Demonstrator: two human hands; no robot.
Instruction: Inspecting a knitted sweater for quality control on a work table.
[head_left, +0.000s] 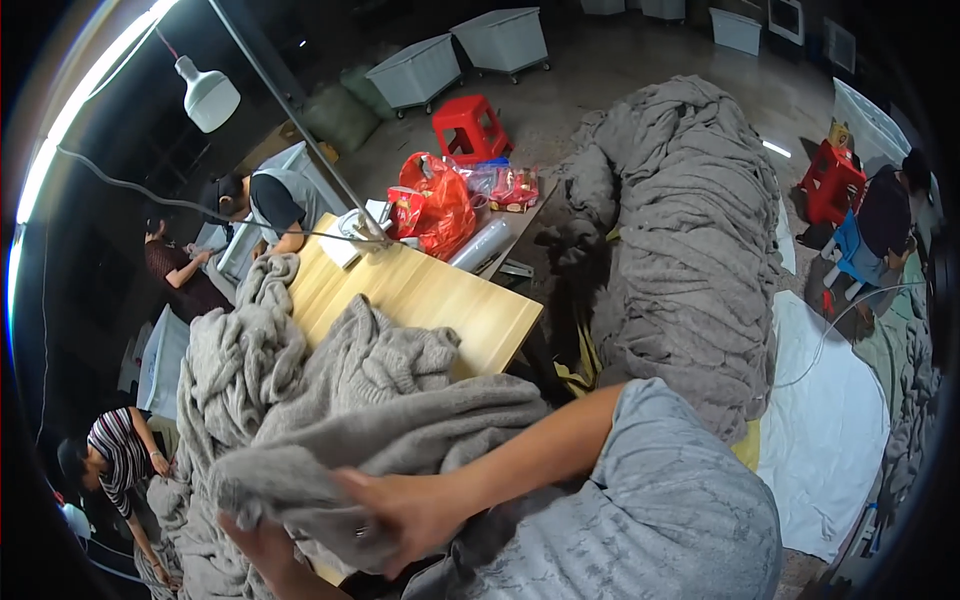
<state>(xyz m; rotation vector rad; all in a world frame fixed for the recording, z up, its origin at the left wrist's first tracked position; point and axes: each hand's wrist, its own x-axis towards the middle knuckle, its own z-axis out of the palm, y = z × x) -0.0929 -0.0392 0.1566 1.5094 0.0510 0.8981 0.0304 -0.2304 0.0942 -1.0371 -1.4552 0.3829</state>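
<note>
A grey knit sweater (400, 430) lies bunched across the near part of the wooden table, one end lifted toward me. My right hand (400, 510) reaches in from the right and closes on that raised end, its fingers partly blurred. Below and to the left, my left hand (262, 548) grips the same end from underneath, with most of its fingers covered by cloth. Ribbed knit shows on the part lying farther back on the tabletop (460, 310). More grey knitwear (240, 365) is heaped along the table's left side.
Beyond the table are a red plastic bag (440, 210), a clear roll (482, 246) and a red stool (470, 130). A tall grey knitwear pile (690, 250) stands at right. Co-workers sit or bend at left and far right. A lamp (208, 95) hangs upper left.
</note>
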